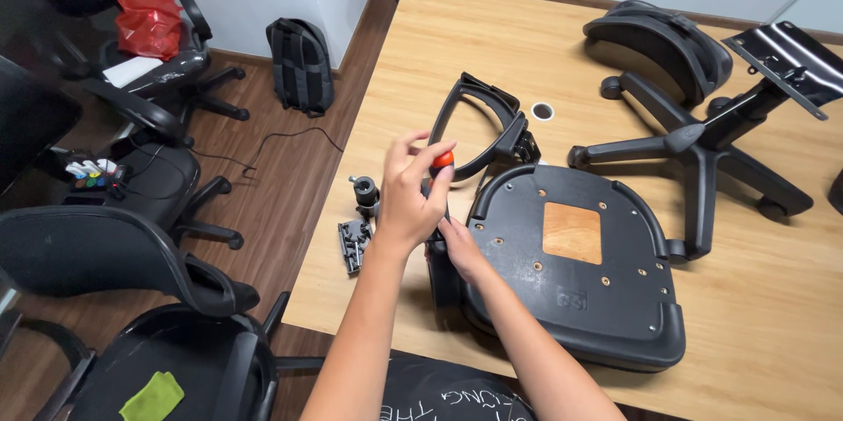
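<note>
Left hand [408,201] grips orange-handled screwdriver [443,159] beside seat base [606,298].

Chair parts spread all over the table, hands in the middle of the frame

The table [790,333] fills the right half of the frame. The upturned seat pan [580,272] sits lower centre on it, with the armrest [479,122] right above at its upper-left corner. Left hand [411,197] is over that corner gripping a screwdriver [442,160], right hand [457,245] just below it, touching the seat's left edge. Left of the hands, near the table edge, there's a small bag of screws [353,244] with a caster [365,191] just above. Wheel base [694,144] lies upper right, backrest [659,43] behind it. Backpack [300,65] is on the floor upper left, against the wall.
</note>
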